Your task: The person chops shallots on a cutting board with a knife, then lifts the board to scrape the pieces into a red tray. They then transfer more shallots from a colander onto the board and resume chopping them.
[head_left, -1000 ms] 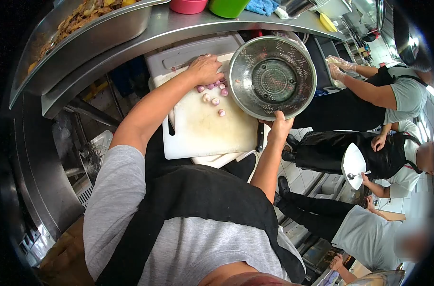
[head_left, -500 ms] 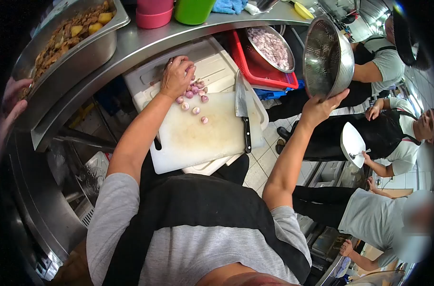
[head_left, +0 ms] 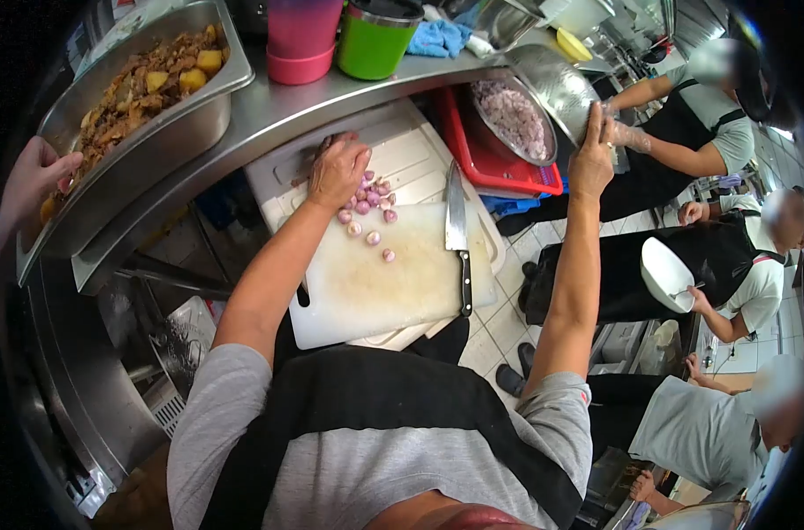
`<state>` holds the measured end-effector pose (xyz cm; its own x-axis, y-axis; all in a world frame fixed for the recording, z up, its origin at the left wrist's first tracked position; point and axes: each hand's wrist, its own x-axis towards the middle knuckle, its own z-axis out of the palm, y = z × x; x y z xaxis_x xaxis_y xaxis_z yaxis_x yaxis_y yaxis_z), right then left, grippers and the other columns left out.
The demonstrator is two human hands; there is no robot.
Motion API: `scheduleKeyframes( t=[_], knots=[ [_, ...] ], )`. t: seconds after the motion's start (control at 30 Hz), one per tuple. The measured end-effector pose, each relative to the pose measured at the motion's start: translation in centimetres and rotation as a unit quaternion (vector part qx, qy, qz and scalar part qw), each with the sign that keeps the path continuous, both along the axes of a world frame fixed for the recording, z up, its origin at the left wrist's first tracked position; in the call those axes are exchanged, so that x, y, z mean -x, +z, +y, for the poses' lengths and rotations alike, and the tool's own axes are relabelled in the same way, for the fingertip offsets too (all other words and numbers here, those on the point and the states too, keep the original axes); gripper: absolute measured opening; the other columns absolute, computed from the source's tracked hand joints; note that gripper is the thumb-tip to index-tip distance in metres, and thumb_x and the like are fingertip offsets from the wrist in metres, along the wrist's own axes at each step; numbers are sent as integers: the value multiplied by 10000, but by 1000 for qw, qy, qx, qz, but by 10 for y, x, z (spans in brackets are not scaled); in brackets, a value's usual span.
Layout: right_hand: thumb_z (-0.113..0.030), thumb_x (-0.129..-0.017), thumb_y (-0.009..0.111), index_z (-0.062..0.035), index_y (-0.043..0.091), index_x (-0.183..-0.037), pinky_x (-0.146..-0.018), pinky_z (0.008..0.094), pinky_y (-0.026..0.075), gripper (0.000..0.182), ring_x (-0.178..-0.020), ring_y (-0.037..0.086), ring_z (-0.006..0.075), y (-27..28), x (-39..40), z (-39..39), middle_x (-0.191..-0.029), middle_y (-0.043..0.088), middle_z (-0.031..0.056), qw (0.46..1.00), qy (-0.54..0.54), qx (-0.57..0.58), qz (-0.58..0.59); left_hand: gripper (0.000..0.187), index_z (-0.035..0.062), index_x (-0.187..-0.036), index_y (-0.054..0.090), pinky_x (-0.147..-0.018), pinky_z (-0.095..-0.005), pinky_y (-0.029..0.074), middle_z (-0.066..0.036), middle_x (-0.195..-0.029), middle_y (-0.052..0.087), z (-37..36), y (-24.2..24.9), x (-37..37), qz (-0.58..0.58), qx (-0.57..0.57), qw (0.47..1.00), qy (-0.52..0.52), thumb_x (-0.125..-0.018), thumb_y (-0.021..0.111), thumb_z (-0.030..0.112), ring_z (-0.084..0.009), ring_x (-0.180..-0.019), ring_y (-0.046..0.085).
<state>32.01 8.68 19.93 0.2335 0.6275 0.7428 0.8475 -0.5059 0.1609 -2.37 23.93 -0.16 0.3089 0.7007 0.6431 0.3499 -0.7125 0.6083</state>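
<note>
My left hand (head_left: 338, 172) rests at the back of the cutting area with its fingers curled down beside a small pile of shallots (head_left: 367, 196). What lies under those fingers is hidden. Several loose shallots lie on the white cutting board (head_left: 375, 283). A black-handled knife (head_left: 456, 221) lies across the board's right side. My right hand (head_left: 591, 159) grips the rim of a perforated metal colander (head_left: 557, 87), raised and tilted near the counter edge. Just left of it, a metal bowl of chopped pale purple pieces (head_left: 513, 119) sits in a red basket (head_left: 466, 141).
A steel pan of cooked food with potato chunks (head_left: 234, 71) stands at upper left, another person's hand (head_left: 41, 181) at its edge. Pink (head_left: 303, 44) and green cups (head_left: 374, 44) stand on the steel counter. Co-workers stand at right; one's gloved hand (head_left: 630, 137) is close to my right hand.
My right hand has carried the colander forward and left, towards the counter edge, and its tilt has changed. My left hand stays by the shallots. A co-worker's gloved hand now shows beside my right hand.
</note>
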Motion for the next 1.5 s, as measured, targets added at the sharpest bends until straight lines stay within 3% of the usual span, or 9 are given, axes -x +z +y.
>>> scheduleKeyframes(
  t=[0.2,0.27,0.4,0.7,1.0,1.13,1.2,1.3,1.5],
  knots=[
    [1,-814,530,0,371,-1419,-877,389,549,626,-1145,599,351,-43,-6,-46,-1265,573,206,909,117,-266,300,374,110,-1216,667,-1009,-399,449,-190,-1395,525,9,-9,-1,71,99,993,-8,-969,515,346,-384,-1220,547],
    [-19,-785,542,75,450,-1278,-598,366,591,510,-848,688,311,-62,5,-80,-1069,630,191,701,158,-285,634,392,118,-1221,669,-1030,-394,431,-185,-1399,527,13,-15,-2,141,57,987,-42,-982,487,370,-376,-1227,547],
    [-8,-773,543,137,508,-1095,-376,325,522,355,-467,603,254,-104,40,-107,-833,647,170,554,138,-168,804,396,80,-1189,680,-1031,-374,430,-167,-1333,590,17,-16,2,131,163,970,-121,-979,476,346,-338,-1211,571],
    [-135,-865,584,53,516,-1121,-552,426,638,325,-706,687,347,-149,92,28,-976,630,199,337,174,-27,925,361,41,-1107,673,-942,-469,468,-240,-1128,642,25,-38,-2,179,119,975,-62,-861,581,289,-420,-1053,603],
    [-289,-923,647,55,476,-1278,-769,422,622,523,-915,697,375,-141,152,120,-1185,603,268,304,240,2,922,396,106,-1200,668,-966,-443,456,-201,-1202,643,22,-21,-1,140,153,972,-114,-895,519,311,-389,-1108,599],
    [-479,-945,589,47,338,-1457,-754,363,599,776,-909,709,343,-127,146,52,-1369,482,283,509,250,36,823,383,127,-1166,705,-925,-422,482,-214,-1103,672,14,-7,0,138,197,967,-89,-904,518,336,-396,-1023,642],
    [-429,-924,611,9,487,-1395,-707,336,565,654,-771,720,233,-120,142,0,-1197,634,242,676,212,105,698,362,134,-1119,729,-894,-412,498,-215,-1049,683,13,-10,-1,92,175,975,-103,-903,531,347,-390,-996,654],
    [-300,-883,640,-69,608,-1288,-869,407,524,467,-891,689,335,-130,157,-83,-1153,651,232,880,105,95,453,326,126,-1066,749,-850,-380,518,-192,-978,706,11,-4,-1,95,181,974,-102,-904,563,339,-357,-943,683],
    [-189,-858,624,-60,626,-1241,-849,440,531,404,-994,649,364,-159,181,-131,-1102,640,225,928,-11,139,344,213,59,-983,751,-819,-336,529,-126,-966,735,-8,16,5,34,95,986,-132,-907,596,184,-268,-903,706]
  ],
)
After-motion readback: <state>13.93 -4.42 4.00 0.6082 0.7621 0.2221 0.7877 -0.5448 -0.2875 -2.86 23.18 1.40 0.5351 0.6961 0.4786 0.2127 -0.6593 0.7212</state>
